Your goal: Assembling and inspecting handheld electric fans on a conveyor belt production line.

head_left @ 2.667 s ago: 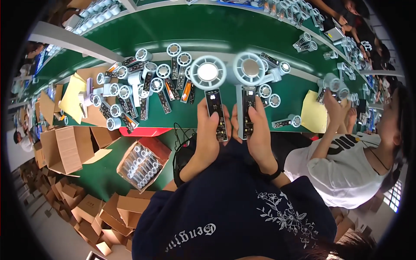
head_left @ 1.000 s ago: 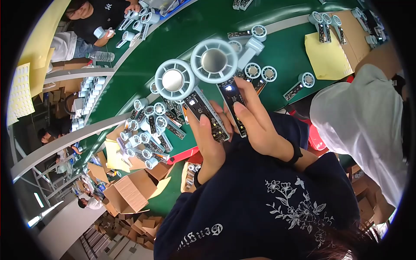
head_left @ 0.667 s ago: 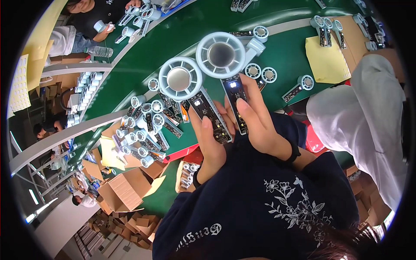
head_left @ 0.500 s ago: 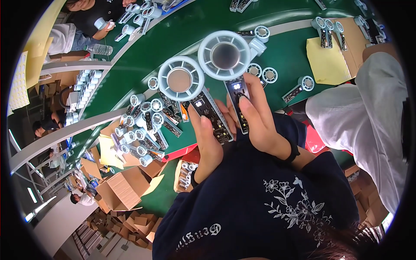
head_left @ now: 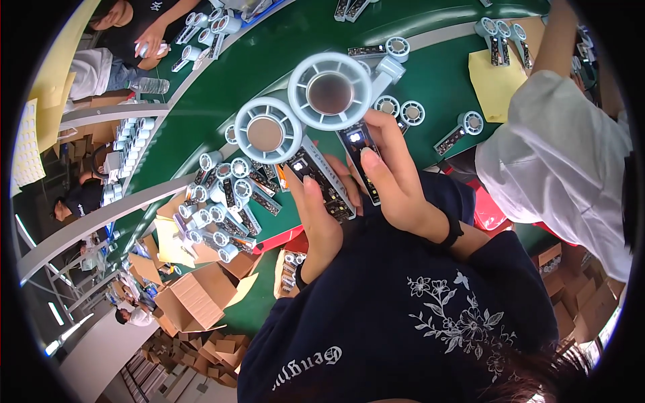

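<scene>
My left hand (head_left: 318, 218) is closed round the handle of a light-blue handheld fan (head_left: 267, 134), its round head tilted up and left. The handle is open along its face, baring a dark circuit board with a small white light. My right hand (head_left: 400, 191) grips a second such fan (head_left: 329, 93) by its handle, thumb on the board, where a white light glows too. The two fan heads sit side by side, the right one higher and partly overlapping the left. Some fingers of both hands are hidden behind the handles.
A heap of similar fans (head_left: 235, 191) lies to the left on the green table (head_left: 437, 74). More fans (head_left: 411, 113) lie beyond my right hand. Yellow paper (head_left: 494, 87) and a co-worker's white sleeve (head_left: 544, 141) are at right. An opened cardboard box (head_left: 195, 299) stands lower left.
Both fans have shifted slightly left, the right one tipping a little more. At right, the co-worker's arm has come up over the table's far side. My grip is unchanged.
</scene>
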Action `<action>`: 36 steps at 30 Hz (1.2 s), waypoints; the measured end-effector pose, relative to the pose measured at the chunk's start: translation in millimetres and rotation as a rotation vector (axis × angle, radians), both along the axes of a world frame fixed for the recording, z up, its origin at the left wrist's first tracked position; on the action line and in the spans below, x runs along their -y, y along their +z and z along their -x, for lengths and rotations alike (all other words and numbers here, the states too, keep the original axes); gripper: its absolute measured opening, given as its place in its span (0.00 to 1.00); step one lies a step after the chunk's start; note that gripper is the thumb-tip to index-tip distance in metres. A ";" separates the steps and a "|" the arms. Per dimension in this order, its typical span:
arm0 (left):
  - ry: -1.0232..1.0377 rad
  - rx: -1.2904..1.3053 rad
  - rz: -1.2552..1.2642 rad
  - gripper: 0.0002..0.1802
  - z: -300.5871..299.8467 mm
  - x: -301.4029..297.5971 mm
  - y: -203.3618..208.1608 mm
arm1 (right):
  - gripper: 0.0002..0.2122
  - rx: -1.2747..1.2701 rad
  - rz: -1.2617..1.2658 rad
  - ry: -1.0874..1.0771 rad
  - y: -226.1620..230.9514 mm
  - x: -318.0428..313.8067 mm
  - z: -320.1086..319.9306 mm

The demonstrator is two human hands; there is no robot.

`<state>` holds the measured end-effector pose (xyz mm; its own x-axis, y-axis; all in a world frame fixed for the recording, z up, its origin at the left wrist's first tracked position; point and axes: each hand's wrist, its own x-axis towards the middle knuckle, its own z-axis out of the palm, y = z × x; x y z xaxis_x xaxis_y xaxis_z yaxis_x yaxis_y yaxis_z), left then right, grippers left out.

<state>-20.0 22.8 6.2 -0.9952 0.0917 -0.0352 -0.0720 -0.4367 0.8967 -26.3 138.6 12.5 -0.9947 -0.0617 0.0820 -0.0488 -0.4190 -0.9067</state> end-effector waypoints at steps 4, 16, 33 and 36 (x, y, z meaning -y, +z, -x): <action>0.016 -0.024 0.043 0.28 0.2 -1.5 1.6 | 0.19 0.013 0.050 0.006 -5.0 3.3 -1.2; 0.048 -0.046 0.019 0.30 -3.1 -5.7 -4.8 | 0.19 0.025 0.048 0.047 -4.8 1.2 -0.4; -0.003 -0.105 -0.067 0.28 -5.1 4.5 -22.5 | 0.17 -0.229 -0.089 -0.092 -13.4 1.4 -0.6; 0.075 -0.183 0.013 0.27 -4.3 -5.3 -11.4 | 0.17 -0.314 -0.121 -0.098 -13.6 0.9 -0.4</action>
